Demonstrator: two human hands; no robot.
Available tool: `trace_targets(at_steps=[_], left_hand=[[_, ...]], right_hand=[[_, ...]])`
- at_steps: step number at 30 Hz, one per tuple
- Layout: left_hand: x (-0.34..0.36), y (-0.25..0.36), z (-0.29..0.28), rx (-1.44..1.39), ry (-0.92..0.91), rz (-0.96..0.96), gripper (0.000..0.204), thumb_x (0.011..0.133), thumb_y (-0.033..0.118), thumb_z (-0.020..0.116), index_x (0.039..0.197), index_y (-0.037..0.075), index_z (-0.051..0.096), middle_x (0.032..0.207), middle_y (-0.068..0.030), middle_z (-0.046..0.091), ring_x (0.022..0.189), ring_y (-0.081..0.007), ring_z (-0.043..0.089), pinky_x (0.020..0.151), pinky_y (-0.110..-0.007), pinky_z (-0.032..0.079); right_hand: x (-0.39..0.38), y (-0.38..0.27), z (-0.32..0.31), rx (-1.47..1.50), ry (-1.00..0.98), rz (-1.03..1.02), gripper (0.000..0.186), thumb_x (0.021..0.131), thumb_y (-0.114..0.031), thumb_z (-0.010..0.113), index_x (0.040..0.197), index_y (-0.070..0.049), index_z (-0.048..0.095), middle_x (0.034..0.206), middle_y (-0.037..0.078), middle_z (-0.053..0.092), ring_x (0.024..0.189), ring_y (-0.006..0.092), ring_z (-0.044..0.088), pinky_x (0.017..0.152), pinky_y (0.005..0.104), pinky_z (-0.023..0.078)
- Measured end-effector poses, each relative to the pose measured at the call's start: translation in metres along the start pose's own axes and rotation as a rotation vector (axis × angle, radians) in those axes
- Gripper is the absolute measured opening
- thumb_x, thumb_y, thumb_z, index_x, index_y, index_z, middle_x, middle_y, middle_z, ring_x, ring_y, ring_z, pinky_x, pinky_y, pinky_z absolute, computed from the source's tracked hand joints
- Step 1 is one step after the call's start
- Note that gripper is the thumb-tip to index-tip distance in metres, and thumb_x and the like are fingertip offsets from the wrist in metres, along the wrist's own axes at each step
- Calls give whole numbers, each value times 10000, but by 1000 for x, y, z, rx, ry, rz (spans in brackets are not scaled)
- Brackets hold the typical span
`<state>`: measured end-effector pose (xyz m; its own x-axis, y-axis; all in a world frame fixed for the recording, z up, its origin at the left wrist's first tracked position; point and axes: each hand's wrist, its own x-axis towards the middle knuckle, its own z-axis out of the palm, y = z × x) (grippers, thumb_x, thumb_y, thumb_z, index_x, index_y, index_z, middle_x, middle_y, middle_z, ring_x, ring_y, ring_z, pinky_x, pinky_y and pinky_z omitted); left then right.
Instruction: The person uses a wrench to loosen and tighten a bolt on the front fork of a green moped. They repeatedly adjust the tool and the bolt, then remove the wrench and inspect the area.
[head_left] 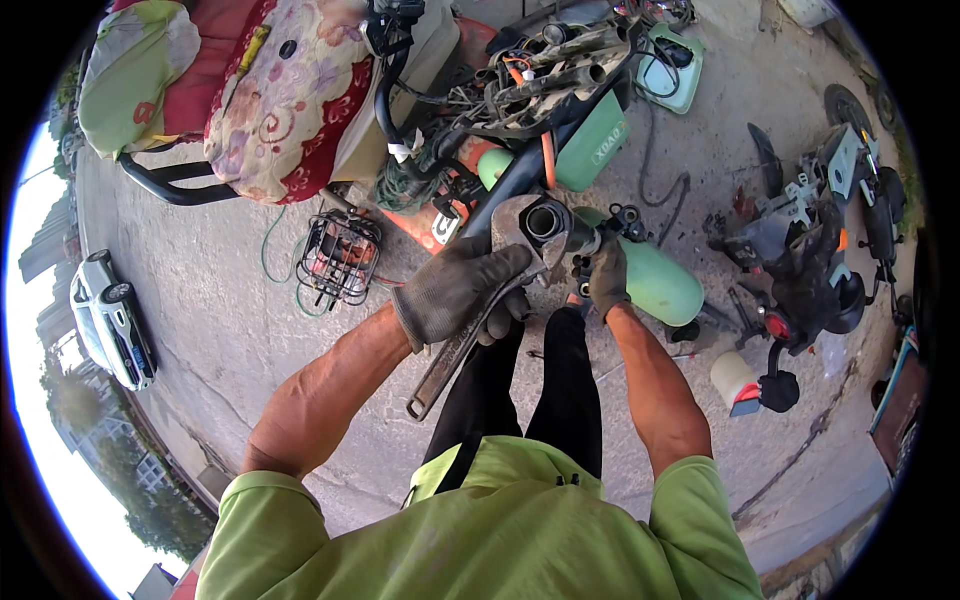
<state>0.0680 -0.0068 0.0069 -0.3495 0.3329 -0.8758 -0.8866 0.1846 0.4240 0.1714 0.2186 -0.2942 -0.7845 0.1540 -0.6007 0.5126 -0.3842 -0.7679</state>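
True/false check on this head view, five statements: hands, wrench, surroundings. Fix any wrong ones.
1. The left hand grips an adjustable wrench. True.
2. The right hand is bare. False: the right hand wears a dark glove.
3. The open round end of a tube shows beside the wrench's head. True.
4. The parked car stands at the picture's right edge. False: the car is on the left.
5. A pale green rounded body lies to the right of the right hand. True.
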Motion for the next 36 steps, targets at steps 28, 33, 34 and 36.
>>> trace_targets(at_steps=[28, 33, 34, 36], left_hand=[[-39, -101, -24, -198, -5, 240, 476, 992, 418, 691, 1205, 3, 596, 883, -136, 726, 585, -197, 671, 516, -306, 540], [-36, -107, -16, -255, 95, 346, 467, 1005, 405, 671, 1257, 23, 578, 913, -152, 722, 648, -214, 683, 541, -320, 553], [-34, -108, -16, -271, 118, 374, 460, 1013, 401, 658, 1265, 25, 576, 928, -153, 721, 670, -215, 687, 550, -323, 556], [-31, -109, -20, -268, 114, 431, 425, 1036, 372, 625, 1294, 40, 566, 979, -140, 714, 721, -221, 693, 567, -324, 559]], right_hand=[[1, -38, -7, -574, 44, -26, 658, 1033, -610, 459, 1076, 3, 695, 927, 238, 720, 916, 459, 676, 837, 504, 502], [-12, -17, 11, -420, 258, -44, 661, 1035, -609, 444, 1069, 10, 672, 903, 264, 694, 903, 440, 674, 832, 501, 499], [-11, -10, 15, -446, 315, -209, 647, 1037, -597, 452, 1089, 11, 668, 916, 258, 693, 900, 436, 670, 832, 497, 502], [-14, 2, 25, -492, 424, -532, 623, 1039, -572, 466, 1130, 14, 658, 941, 244, 691, 892, 427, 663, 832, 489, 506]])
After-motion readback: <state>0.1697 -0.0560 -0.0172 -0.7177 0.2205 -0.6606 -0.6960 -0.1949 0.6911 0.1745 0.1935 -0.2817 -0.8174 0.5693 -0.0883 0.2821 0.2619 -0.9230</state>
